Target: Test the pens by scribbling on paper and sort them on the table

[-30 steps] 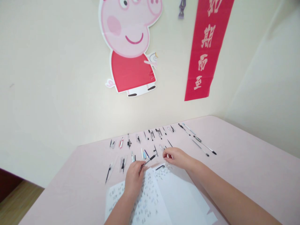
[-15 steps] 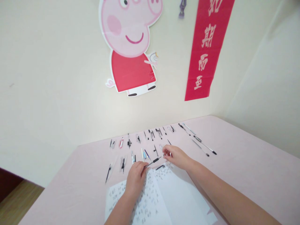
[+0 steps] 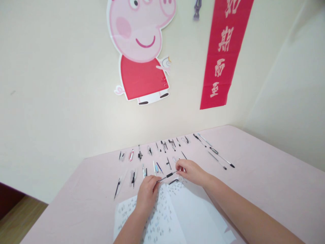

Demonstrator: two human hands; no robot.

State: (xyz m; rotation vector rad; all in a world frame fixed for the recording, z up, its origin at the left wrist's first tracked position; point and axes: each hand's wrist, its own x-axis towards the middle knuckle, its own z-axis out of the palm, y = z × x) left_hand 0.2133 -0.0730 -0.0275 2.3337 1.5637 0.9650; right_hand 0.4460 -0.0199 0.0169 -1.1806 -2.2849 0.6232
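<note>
A slim pen with a black grip (image 3: 169, 175) is held level between my two hands, just above the top edge of the written paper (image 3: 162, 217). My left hand (image 3: 148, 189) pinches its left end between thumb and fingers. At the other end, the fingertips of my right hand (image 3: 189, 170) close on the tip; exactly what they pinch there is too small to make out. Below the pen lies a black pen cap (image 3: 173, 181) on the paper's top edge.
Pens and pen parts lie in rows across the pink table (image 3: 68, 210), among them a blue-grey pen (image 3: 204, 139), a black-capped pen (image 3: 222, 158) and a pink pen (image 3: 131, 155). Behind stands a wall with a cartoon pig cutout (image 3: 144, 78) and a red banner (image 3: 223, 57).
My right hand has shifted very slightly downward, and the pen between my hands now lies a little flatter. My left hand stays almost in place.
</note>
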